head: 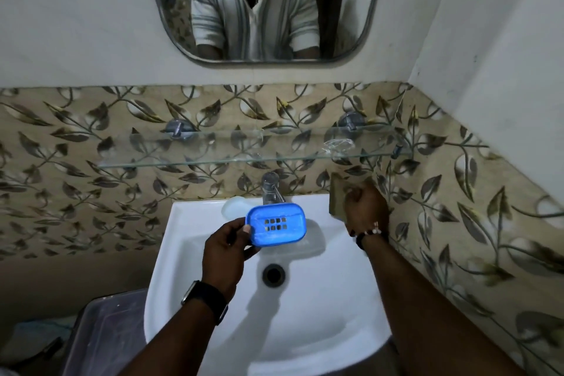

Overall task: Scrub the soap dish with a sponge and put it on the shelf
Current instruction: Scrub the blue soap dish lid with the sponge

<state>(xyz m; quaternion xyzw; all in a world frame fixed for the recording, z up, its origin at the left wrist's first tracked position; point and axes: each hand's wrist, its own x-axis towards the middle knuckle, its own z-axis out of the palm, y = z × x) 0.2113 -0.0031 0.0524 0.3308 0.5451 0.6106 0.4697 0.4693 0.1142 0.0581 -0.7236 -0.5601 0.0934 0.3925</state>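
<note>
Your left hand point(227, 243) pinches the blue soap dish point(275, 224) by its end, over the sink point(213, 299), slots up (likely so the inside faces you for scrubbing). Your right hand point(364, 207) closes on the sponge point(335, 200) at the back corner. The glass shelf point(244, 159) waits above.

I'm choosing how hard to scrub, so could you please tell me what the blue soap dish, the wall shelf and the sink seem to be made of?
Blue slotted soap dish: probably moulded plastic, slightly glossy, with pale streaks. Clear wall shelf: glass, since the tiles show through it and its edge looks greenish. White sink: likely glazed ceramic, smooth and shiny.
</note>
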